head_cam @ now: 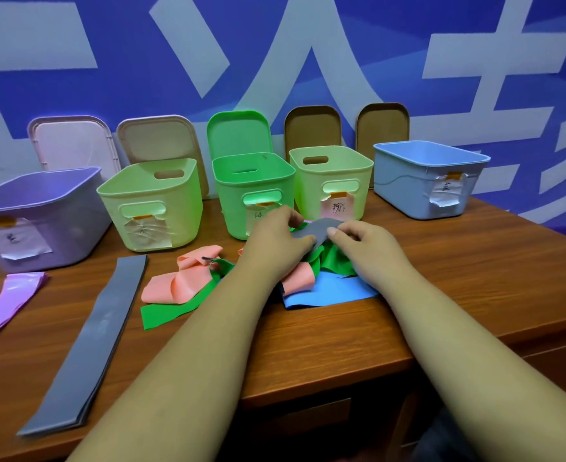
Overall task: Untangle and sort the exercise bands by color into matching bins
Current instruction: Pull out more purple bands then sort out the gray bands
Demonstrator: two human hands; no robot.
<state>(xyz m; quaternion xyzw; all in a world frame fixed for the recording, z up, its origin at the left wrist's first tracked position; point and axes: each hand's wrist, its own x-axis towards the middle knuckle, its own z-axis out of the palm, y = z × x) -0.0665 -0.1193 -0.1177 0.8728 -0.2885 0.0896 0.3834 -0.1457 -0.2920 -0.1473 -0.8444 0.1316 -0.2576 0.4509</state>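
Blue wall [308, 25] panels with big pale characters are being shown behind a wooden surface [308, 335], where five open bins [231, 208] are being stood in a row with lids [75, 145] leaned behind them, seemingly so each colour can be dropped straight in. At the frame's centre a grey band [311, 232] is being pinched by the left grip [275, 235] and the right grip [358, 241], thumbs on top, apparently to work it free of a green band [175, 310], a salmon band [175, 285] and a blue band [328, 291] tangled beneath. At lower left a grey stack [88, 345] and lilac bands [5, 301] are being stored flat. Paper labels [25, 240] are being held on by orange tape [341, 195]; the handwriting is barely legible, though 蓝 is seemingly written on the blue bin [401, 191] and 粉 on the pale green bin [308, 195] beside it.
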